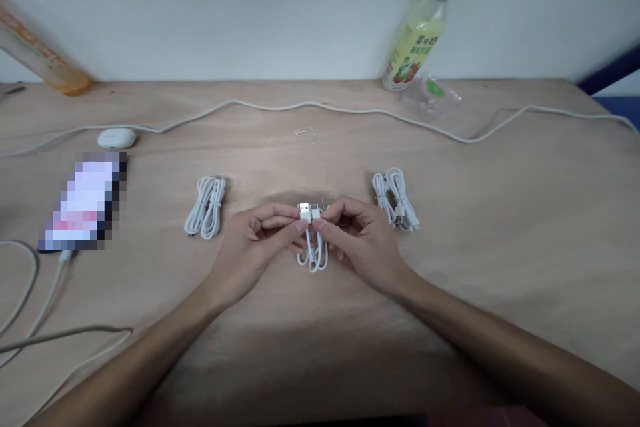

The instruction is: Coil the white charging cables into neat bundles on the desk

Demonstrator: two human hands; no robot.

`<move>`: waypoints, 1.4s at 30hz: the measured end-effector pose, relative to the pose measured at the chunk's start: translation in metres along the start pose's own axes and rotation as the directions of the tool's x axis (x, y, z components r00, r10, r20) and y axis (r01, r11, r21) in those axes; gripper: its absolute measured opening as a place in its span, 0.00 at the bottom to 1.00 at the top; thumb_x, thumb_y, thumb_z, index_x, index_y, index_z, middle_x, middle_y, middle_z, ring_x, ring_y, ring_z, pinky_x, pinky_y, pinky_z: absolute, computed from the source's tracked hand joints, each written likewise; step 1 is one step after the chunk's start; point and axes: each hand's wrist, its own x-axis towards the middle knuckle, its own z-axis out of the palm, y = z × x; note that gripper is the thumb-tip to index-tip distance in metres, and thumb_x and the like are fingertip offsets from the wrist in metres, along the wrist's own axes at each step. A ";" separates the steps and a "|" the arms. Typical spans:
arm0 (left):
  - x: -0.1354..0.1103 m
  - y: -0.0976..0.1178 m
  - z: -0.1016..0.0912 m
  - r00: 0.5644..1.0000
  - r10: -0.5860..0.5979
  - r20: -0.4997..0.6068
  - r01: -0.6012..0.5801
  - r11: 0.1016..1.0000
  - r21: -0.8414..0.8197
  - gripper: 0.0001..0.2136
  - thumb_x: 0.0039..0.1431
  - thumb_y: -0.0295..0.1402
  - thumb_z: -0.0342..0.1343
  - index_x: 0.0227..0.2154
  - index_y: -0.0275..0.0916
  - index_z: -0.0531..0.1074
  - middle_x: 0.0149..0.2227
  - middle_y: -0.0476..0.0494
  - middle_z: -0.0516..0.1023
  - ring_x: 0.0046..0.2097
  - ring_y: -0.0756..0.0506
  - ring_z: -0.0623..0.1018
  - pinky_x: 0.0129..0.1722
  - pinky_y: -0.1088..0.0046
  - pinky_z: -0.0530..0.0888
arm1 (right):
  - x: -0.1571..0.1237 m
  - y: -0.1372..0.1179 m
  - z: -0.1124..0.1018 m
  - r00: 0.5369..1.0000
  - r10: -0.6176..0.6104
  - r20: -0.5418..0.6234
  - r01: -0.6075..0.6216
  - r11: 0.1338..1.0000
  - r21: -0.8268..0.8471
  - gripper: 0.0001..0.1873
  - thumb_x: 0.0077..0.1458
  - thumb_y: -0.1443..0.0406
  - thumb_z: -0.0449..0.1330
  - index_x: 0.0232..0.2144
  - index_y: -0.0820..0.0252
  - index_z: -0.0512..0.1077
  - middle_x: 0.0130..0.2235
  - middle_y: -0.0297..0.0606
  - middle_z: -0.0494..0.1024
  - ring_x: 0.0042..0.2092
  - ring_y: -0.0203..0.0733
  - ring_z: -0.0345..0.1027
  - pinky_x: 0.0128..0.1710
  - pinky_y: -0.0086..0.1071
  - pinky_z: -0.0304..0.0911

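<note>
Between my two hands, near the middle of the table, is a coiled white USB cable (313, 257). Its plugs stand side by side, a metal USB end facing up on the left. My left hand (255, 243) pinches the left plug between thumb and fingers. With thumb and forefinger, my right hand (367, 240) grips the plug on the right. Loops of the cable hang below the fingertips, partly hidden by them. Left of my hands lie bundled white cables (206, 207), and more bundled white cables (396, 200) rest just beyond my right hand.
A pixelated phone (83, 203) with a charging cord and a white earbud case (117, 139) sit at left. One long white cord (310, 105) crosses the back. Small twist ties (306, 134), a drink bottle (417, 40), a plastic wrapper (433, 93) and an orange-tinted bottle (45, 53) stand farther off.
</note>
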 end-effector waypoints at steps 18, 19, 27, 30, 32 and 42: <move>0.000 0.000 -0.002 1.000 -0.007 0.020 0.007 1.000 0.016 0.07 0.62 0.33 0.70 0.40 0.36 0.83 0.32 0.46 0.89 0.32 0.48 0.86 0.37 0.74 0.85 | -0.002 -0.002 -0.001 1.000 -0.008 -0.005 0.007 0.998 -0.070 0.17 0.58 0.54 0.73 0.28 0.55 0.73 0.23 0.26 0.71 0.24 0.33 0.64 0.24 0.29 0.63; 0.000 0.000 -0.002 1.000 -0.008 0.017 0.008 1.000 0.016 0.08 0.62 0.33 0.70 0.40 0.36 0.83 0.32 0.46 0.89 0.32 0.48 0.86 0.37 0.74 0.85 | -0.001 -0.002 -0.001 1.000 -0.009 -0.001 0.009 0.998 -0.067 0.16 0.58 0.55 0.73 0.28 0.55 0.73 0.24 0.27 0.72 0.23 0.33 0.64 0.23 0.29 0.63; 0.002 -0.001 -0.001 1.000 -0.016 0.010 0.016 1.000 0.007 0.08 0.60 0.33 0.71 0.40 0.35 0.83 0.32 0.46 0.88 0.32 0.47 0.86 0.37 0.74 0.85 | -0.001 0.000 -0.001 1.000 -0.006 -0.013 0.006 0.999 -0.048 0.15 0.57 0.55 0.73 0.28 0.56 0.74 0.24 0.28 0.75 0.22 0.31 0.62 0.21 0.27 0.61; 0.002 0.000 -0.001 1.000 -0.019 0.008 0.019 1.000 0.009 0.09 0.59 0.33 0.72 0.40 0.36 0.83 0.32 0.46 0.88 0.33 0.47 0.86 0.37 0.74 0.85 | -0.001 0.000 0.000 1.000 0.000 -0.014 0.000 0.999 -0.053 0.15 0.57 0.55 0.73 0.28 0.56 0.74 0.24 0.28 0.75 0.21 0.31 0.61 0.20 0.27 0.60; 0.001 0.001 -0.001 1.000 -0.017 0.008 0.017 1.000 0.006 0.08 0.59 0.33 0.71 0.39 0.36 0.83 0.32 0.46 0.88 0.32 0.47 0.86 0.37 0.74 0.85 | -0.002 -0.001 0.000 1.000 0.006 -0.014 -0.006 0.998 -0.058 0.16 0.57 0.54 0.73 0.28 0.56 0.74 0.24 0.28 0.75 0.21 0.31 0.61 0.20 0.27 0.61; 0.001 0.000 -0.001 0.999 -0.001 0.035 0.001 1.000 0.002 0.08 0.61 0.33 0.70 0.40 0.36 0.83 0.32 0.45 0.89 0.32 0.47 0.86 0.37 0.73 0.85 | -0.001 -0.002 0.002 1.000 0.008 -0.014 -0.008 1.000 -0.015 0.14 0.57 0.57 0.72 0.27 0.56 0.73 0.23 0.27 0.75 0.20 0.30 0.60 0.21 0.27 0.62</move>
